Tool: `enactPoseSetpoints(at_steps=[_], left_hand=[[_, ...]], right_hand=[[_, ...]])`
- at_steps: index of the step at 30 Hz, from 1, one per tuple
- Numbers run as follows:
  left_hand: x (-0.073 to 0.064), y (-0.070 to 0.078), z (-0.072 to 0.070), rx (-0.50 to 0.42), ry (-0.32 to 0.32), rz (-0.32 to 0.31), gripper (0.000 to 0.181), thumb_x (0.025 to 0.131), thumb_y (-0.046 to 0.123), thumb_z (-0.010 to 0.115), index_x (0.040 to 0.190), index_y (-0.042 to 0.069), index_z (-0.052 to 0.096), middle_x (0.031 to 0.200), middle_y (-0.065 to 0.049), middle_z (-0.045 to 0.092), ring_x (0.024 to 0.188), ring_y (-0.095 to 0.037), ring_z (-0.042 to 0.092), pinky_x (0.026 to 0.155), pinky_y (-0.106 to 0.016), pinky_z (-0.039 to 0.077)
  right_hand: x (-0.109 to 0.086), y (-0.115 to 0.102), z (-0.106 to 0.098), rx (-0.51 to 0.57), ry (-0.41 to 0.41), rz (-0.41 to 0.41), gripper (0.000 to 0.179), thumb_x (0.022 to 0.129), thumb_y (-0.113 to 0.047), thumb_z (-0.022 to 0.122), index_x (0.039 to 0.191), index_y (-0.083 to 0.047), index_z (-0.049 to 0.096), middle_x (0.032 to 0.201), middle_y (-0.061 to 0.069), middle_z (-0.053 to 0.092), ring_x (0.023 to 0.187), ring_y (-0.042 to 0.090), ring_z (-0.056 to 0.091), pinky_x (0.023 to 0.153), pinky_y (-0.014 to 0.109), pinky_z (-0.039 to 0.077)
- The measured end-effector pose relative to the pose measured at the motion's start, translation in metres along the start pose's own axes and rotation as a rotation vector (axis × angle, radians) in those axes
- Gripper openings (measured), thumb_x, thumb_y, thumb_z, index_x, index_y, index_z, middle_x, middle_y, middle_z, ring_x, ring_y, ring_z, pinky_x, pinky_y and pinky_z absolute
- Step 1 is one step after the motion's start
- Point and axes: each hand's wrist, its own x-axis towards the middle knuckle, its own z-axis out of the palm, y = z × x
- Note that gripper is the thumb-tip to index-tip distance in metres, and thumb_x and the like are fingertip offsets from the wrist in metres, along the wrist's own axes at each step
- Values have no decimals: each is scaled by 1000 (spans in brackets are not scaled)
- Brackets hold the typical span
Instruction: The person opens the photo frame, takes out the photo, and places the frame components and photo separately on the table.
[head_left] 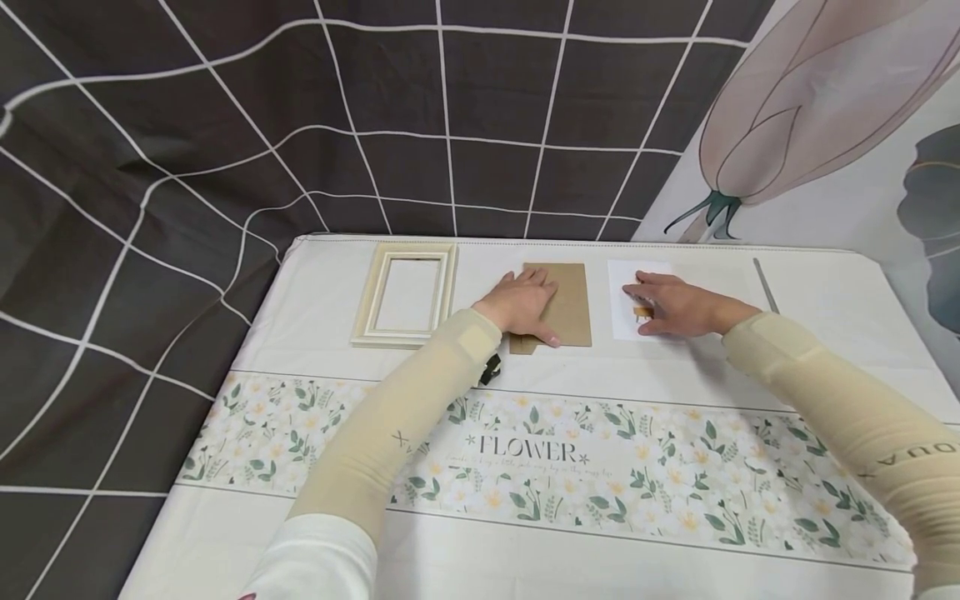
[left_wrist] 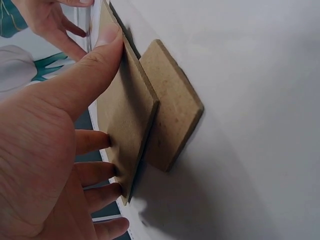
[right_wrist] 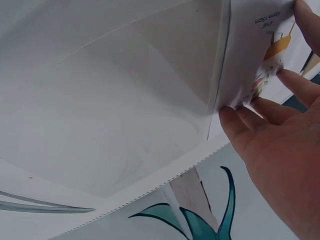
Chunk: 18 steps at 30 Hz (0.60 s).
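In the head view my left hand (head_left: 522, 307) lies with spread fingers over a brown backing board (head_left: 572, 304). Its thumb touches the near part of the board, and its fingertips rest towards the left edge. A smaller brown piece (left_wrist: 172, 107) sticks out from beneath the board in the left wrist view. My right hand (head_left: 678, 305) is on a white paper insert (head_left: 624, 321), its fingers extended across it. The insert bears a printed orange pot and small lettering, partly covered by the fingers. A clear sheet (right_wrist: 145, 100) lies beside the insert in the right wrist view.
A cream picture frame (head_left: 365, 304) with an open middle lies left of the board. A thin grey pointed tool (head_left: 765, 285), like tweezers, lies at the right. The white tablecloth (head_left: 570, 542) has a flowered band, and dark checked cloth (head_left: 495, 92) hangs behind.
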Motion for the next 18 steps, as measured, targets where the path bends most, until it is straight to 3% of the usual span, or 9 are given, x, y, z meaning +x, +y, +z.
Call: enactPoseSetpoints(at_steps=[8,18], left_hand=[[-5,-8,5,-67,13,14,106,84,70,65,161,8,23,168,-17,7,155,-30,3,123,-51,12],[-16,-12,8,-145,14,26,106,83,63,71,160,9,24,167,-20,6,152,-42,8,123,-50,13]], right_hand=[[11,-21,-4,17,76,-120,77,93,-23,74,150,10,34,154,40,23,143,55,23,115,64,21],[30,-62,12,12,-17,-158,97,88,-44,76,155,6,27,158,38,13,146,54,16,116,63,23]])
